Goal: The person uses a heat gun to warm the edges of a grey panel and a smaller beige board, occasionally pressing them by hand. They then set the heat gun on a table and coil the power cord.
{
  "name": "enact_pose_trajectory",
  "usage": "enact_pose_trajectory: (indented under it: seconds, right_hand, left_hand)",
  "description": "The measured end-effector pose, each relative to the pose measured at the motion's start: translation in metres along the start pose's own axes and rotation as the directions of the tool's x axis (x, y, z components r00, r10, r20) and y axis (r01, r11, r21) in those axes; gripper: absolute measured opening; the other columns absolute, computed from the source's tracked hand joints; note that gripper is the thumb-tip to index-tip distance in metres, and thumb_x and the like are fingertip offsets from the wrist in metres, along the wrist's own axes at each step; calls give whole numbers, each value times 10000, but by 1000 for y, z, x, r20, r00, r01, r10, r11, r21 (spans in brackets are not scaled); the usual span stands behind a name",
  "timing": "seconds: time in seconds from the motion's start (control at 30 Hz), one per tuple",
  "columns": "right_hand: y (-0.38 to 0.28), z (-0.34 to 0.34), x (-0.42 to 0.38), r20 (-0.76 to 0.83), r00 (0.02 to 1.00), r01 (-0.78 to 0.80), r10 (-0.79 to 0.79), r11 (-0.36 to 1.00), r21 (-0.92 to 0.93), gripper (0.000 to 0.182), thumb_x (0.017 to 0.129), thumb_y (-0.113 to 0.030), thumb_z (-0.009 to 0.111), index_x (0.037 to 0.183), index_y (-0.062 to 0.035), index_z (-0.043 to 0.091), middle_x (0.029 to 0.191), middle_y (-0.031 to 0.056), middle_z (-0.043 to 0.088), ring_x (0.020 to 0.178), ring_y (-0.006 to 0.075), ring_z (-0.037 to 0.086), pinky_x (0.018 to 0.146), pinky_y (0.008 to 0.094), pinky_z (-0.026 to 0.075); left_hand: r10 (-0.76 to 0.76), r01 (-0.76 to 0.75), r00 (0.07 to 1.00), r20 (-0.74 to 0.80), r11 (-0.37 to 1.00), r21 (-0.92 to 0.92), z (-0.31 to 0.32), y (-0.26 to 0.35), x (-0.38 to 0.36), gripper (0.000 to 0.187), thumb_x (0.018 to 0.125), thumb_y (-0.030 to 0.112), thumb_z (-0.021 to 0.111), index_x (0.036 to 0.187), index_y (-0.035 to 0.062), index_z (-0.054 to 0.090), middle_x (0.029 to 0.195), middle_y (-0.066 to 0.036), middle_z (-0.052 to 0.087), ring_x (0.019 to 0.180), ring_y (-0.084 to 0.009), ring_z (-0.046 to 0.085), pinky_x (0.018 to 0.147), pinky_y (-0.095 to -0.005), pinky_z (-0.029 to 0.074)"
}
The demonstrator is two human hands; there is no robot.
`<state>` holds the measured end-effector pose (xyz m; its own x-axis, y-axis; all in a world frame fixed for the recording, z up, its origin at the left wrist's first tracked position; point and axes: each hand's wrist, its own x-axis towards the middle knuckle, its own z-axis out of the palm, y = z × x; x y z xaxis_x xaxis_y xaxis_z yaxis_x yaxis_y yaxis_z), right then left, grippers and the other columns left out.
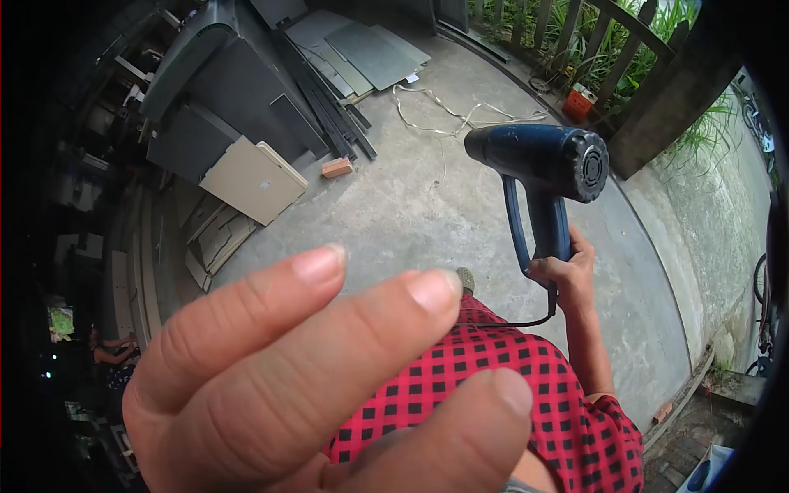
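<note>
A dark blue heat gun [526,160] with a black vented rear cap is held up on the right. My right hand [567,269] is wrapped round the bottom of its handle. The nozzle points left, and a black cord [526,323] runs from the handle's base toward my red-and-black checked clothing [485,370]. Very close to the camera, my left hand [304,370] fills the lower left and centre. Its fingers are stretched out and apart, with nothing in them. It hides part of my clothing and the floor.
Grey and beige panels [255,181] lean at the left, by a large dark cabinet-like piece [238,90]. A brick [337,168] and a pale cord [427,127] lie on the concrete floor [386,214]. An orange container [579,101] stands near the fence [604,37]. Another person [113,349] is at far left.
</note>
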<state>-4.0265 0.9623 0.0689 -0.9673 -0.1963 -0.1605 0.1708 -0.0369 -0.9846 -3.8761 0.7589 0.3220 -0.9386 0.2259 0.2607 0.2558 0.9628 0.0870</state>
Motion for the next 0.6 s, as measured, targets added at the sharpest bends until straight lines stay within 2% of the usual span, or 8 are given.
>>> enact_pose_trajectory:
  seconds: [0.2,0.3,0.37,0.5,0.57,0.6]
  right_hand:
    - [-38,8,143,57,998,14,-14,1000,13,512,544,-33,682,1045,36,596,682,13,559,538,87,524,535,226,435]
    - [-48,19,202,64,998,24,-24,1000,16,518,535,-44,687,1040,34,599,689,21,560,552,96,530,551,237,448]
    - [-54,28,243,49,999,22,-23,1000,22,524,529,-51,690,1038,34,600,694,25,561,559,100,533,559,241,454]
    - [-71,52,333,54,997,52,-53,999,6,545,520,-66,692,1046,39,602,707,36,566,570,116,544,572,250,468]
    - [-78,69,380,54,996,75,-74,997,-4,550,521,-62,684,1054,43,599,705,43,567,566,123,556,567,256,481]
    - [-86,79,401,57,995,85,-84,996,-7,550,521,-62,684,1054,43,599,705,43,567,566,123,556,567,256,481]
  left_hand:
    - [68,-72,995,-71,995,-67,7,-86,96,438,777,171,631,1198,151,514,1030,-154,609,867,-341,635,782,-500,506]
    - [143,-163,978,-152,977,-134,27,-143,132,470,762,174,640,1213,140,513,1014,-155,616,865,-340,635,774,-484,512]
    - [131,-168,969,-208,971,-172,48,-184,150,492,751,176,646,1223,133,512,1004,-155,620,863,-340,636,768,-474,516]
    - [35,-98,960,-277,971,-217,111,-277,174,553,704,128,657,1238,67,525,949,-172,646,880,-336,646,785,-439,516]
    - [-97,63,985,-143,972,-227,131,-325,189,602,680,85,666,1261,27,520,1020,-192,638,912,-324,642,821,-407,499]
    - [-97,61,983,-154,972,-226,143,-347,201,602,680,85,666,1261,27,520,1020,-192,638,912,-324,642,821,-407,499]
